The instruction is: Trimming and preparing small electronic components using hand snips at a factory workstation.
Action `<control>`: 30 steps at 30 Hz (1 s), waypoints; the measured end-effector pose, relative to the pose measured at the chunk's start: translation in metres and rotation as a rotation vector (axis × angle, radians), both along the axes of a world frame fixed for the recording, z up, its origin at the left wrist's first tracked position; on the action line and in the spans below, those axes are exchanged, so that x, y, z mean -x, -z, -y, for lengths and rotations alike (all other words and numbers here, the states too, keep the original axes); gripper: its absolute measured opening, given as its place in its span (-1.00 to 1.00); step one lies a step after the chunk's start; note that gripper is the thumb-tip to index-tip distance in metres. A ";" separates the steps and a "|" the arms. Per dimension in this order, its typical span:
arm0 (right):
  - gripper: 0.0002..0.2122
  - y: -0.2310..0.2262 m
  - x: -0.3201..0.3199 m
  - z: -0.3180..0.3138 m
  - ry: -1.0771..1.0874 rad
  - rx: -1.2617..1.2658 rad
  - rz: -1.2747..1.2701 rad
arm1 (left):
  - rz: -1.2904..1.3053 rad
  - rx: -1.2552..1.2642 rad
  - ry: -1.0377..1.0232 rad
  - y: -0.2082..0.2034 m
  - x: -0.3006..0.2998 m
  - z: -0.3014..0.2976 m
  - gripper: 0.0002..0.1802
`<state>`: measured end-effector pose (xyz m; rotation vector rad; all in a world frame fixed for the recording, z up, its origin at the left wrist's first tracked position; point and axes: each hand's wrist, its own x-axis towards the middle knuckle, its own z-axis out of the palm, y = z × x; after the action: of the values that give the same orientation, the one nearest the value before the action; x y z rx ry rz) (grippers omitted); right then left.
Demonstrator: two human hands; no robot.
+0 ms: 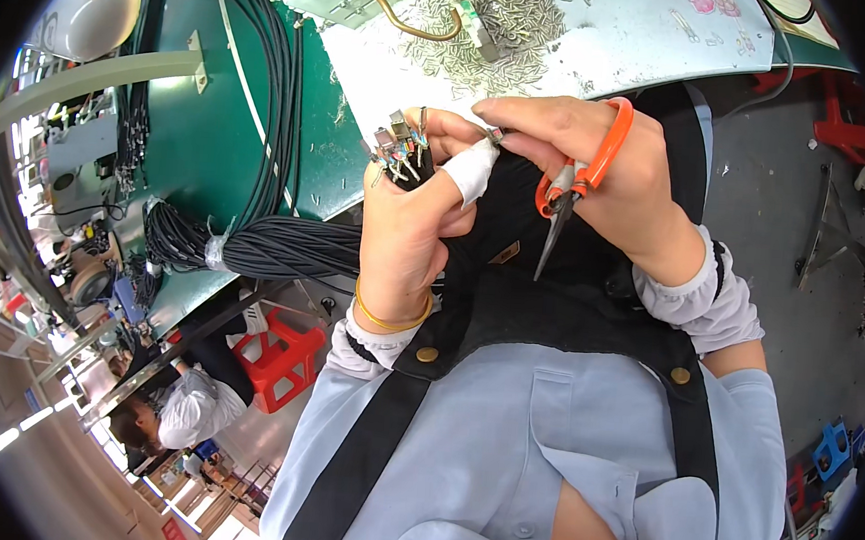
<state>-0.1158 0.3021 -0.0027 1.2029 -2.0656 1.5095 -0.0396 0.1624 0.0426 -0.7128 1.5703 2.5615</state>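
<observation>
1. Currently, your left hand is holding a bunch of thin black cables with metal tips and multicoloured wire ends; its grip is pressing around them, and the ends are sticking up beside your thumb.
2. A white wrapping is covering that thumb.
3. Your right hand is pinching a small silvery piece, mostly hidden where both hands' fingertips are meeting.
4. Its grip is also holding orange-handled scissors with dark, pointed blades, which are pointing toward your black apron.
5. Ahead, a heap of tiny silvery metal pieces is lying on the desk.
6. To your left, a thick tied bundle of black cable is resting near your wrist.
</observation>
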 end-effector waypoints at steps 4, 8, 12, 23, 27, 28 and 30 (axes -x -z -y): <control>-0.83 -0.002 -0.003 -0.004 -0.017 -0.052 0.039 | 0.030 0.033 -0.016 -0.001 0.000 -0.002 -0.79; -0.89 0.002 -0.007 -0.006 0.018 -0.103 0.061 | 0.010 0.362 0.002 0.000 0.000 -0.006 -0.81; -0.95 -0.001 -0.020 0.000 -0.031 -0.026 0.455 | -0.177 0.707 -0.049 0.012 -0.002 -0.013 -0.83; -0.80 -0.003 -0.018 -0.008 -0.106 -0.060 0.654 | -0.033 0.278 -0.134 -0.002 -0.003 -0.007 -0.82; -0.71 -0.007 -0.022 -0.008 -0.049 -0.352 0.549 | -0.041 0.285 -0.143 -0.003 -0.004 -0.008 -0.82; -0.68 -0.006 -0.022 -0.007 -0.025 -0.391 0.534 | -0.044 0.300 -0.147 -0.002 -0.003 -0.010 -0.82; -0.69 -0.004 -0.024 -0.004 -0.028 -0.378 0.529 | -0.048 0.318 -0.148 -0.002 -0.002 -0.010 -0.83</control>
<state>-0.0920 0.3064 0.0013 1.0254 -2.7914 1.6305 -0.0371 0.1725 0.0447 -0.8263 2.0420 2.4683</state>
